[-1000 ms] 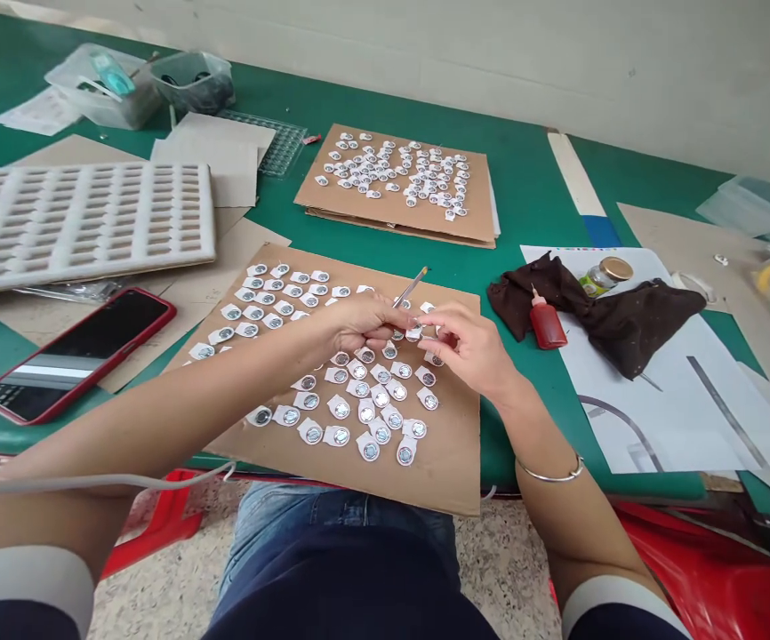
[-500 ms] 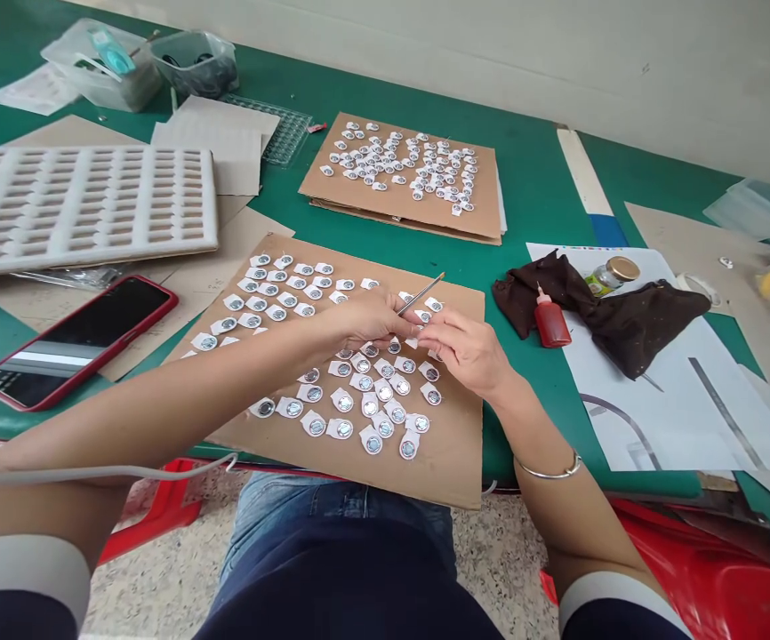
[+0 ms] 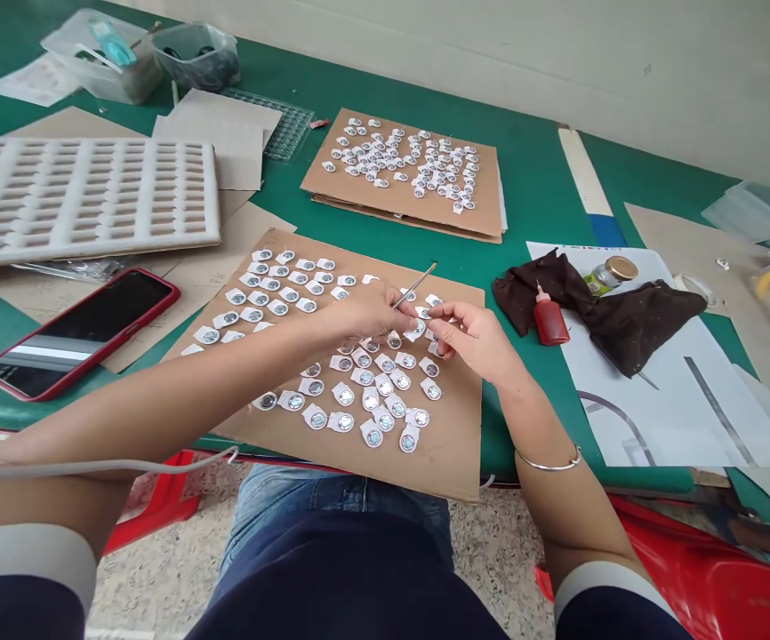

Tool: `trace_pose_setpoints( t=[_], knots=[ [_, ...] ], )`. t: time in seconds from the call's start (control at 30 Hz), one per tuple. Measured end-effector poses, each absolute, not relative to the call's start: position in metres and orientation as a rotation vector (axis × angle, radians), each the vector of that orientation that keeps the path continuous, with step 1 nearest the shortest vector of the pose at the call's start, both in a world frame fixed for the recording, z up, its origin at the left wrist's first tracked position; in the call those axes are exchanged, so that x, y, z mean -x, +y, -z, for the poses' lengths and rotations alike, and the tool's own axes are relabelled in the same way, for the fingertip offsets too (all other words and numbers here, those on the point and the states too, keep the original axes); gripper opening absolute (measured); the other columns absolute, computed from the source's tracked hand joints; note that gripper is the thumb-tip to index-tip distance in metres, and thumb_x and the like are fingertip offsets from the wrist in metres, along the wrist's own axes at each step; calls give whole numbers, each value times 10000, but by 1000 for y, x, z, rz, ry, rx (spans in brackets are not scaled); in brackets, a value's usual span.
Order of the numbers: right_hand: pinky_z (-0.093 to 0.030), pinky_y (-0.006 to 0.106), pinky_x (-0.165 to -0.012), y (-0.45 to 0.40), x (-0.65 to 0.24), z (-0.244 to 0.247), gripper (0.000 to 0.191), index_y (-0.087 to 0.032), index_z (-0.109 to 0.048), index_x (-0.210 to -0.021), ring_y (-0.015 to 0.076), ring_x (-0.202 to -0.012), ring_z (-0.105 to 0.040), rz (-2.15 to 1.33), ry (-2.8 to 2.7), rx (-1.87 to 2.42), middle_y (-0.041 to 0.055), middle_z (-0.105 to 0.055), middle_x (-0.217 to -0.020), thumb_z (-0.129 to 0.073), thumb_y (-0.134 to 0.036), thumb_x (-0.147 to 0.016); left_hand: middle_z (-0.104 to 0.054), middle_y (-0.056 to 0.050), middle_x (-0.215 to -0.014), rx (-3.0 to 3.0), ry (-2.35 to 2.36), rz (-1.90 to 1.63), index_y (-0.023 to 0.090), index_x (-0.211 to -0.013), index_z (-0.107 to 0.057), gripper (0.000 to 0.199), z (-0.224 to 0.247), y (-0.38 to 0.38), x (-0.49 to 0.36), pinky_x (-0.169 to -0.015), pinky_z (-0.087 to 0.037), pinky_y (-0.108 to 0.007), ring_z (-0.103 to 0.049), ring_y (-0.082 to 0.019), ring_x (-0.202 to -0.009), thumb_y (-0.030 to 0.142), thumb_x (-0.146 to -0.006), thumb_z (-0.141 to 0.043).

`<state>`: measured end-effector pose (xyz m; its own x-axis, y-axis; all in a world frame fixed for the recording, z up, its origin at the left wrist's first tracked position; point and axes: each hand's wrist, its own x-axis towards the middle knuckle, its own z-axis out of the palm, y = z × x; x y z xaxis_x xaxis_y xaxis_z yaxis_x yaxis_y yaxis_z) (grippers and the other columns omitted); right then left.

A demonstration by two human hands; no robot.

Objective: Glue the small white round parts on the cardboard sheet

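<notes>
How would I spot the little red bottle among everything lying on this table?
Start at the green table and look right of the near cardboard sheet, to the dark brown cloth. The red bottle lies against the cloth's left part. Alone there it is bright red, with a pointed nozzle.

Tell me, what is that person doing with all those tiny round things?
A person sits at a green table with a cardboard sheet covered in small white tabs with shiny round centres. The left hand holds thin metal tweezers, and the right hand pinches one of the small tabs right at the tweezers' tip. A second sheet of tabs, a red phone and a small red bottle lie nearby.
</notes>
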<state>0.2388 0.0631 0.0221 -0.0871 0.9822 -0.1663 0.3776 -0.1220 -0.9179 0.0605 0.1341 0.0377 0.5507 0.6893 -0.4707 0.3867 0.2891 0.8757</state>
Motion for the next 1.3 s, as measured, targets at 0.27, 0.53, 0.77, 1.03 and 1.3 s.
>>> trace_pose_setpoints(
  t=[0.27,0.53,0.77,1.03,1.3],
  knots=[
    [-458,212,-405,64,-228,-15,340,-160,-567,-821,92,-476,-542,-1324,-1302,1497,-17,-563,-584,-690,-438,-667,-436,52,-490,-1440,976,-237,148,-805,-648,116,-34,129,-60,-387,-271,-179,-354,-33,-380,252,-757,-664],
    [-472,215,-405,67,-232,-14,321,-154,-526,-673,81,-440,-520,-1501,-1017,1399,-24,-540,-499,-749,-377,-613,-545,5,-594,-1595,856,-235,152,-880,-687,182,-38,132,-64,-430,-285,-181,-402,-48,-464,218,-711,-668],
    [-432,197,-382,66,-243,-24,341,-144,-585,-889,60,-427,-477,-1411,-1110,1429,-39,-531,-531,-714,-357,-656,-613,-10,-657,-1633,915,-297,121,-826,-666,155,-50,130,-79,-475,-338,-195,-468,-55,-511,157,-676,-676],
    [-390,245,-531,64,-221,-9,149,-184,-658,-752,101,-554,-522,-826,-1692,1807,10,-633,-655,-620,-322,-709,-606,-23,-659,-1652,1086,-672,131,-787,-644,160,-70,137,-50,-453,-296,-208,-398,-37,-455,288,-787,-615],
    [-446,337,-683,63,-276,-33,311,-199,-670,-878,179,-704,-585,-217,-1614,2013,54,-666,-805,-561,-459,-746,-486,20,-639,-1035,906,-827,141,-865,-606,228,-87,136,-2,-485,-285,-220,-307,-29,-455,279,-911,-431]
  ],
)
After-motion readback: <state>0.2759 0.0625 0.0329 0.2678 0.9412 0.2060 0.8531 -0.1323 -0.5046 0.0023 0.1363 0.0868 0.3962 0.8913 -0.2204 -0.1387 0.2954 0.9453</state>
